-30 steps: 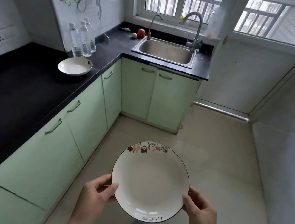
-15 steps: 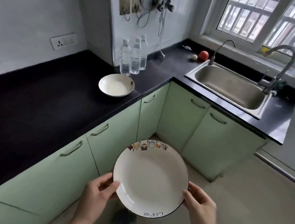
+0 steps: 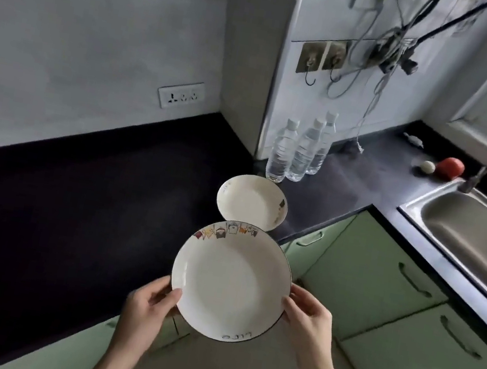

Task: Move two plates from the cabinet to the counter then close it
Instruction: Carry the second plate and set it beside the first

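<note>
I hold a white plate [image 3: 230, 281] with a dark rim and small coloured figures along its far edge, level in front of me above the counter's front edge. My left hand [image 3: 148, 304] grips its left rim and my right hand [image 3: 307, 321] grips its right rim. A second white plate [image 3: 251, 200] lies flat on the black counter [image 3: 69, 202] just beyond the held one, near the inner corner. The cabinet the plates came from is not in view.
Three water bottles [image 3: 302, 149] stand against the wall behind the resting plate. A steel sink [image 3: 473, 238] with a tap is at the right, with a red fruit [image 3: 450, 167] beside it. Green cabinet doors [image 3: 374, 282] run below the counter. Cables hang from wall hooks [image 3: 322, 60].
I have turned left and stepped closer to the counter. The held plate now hangs just in front of the plate on the counter, with both hands gripping it as before.
</note>
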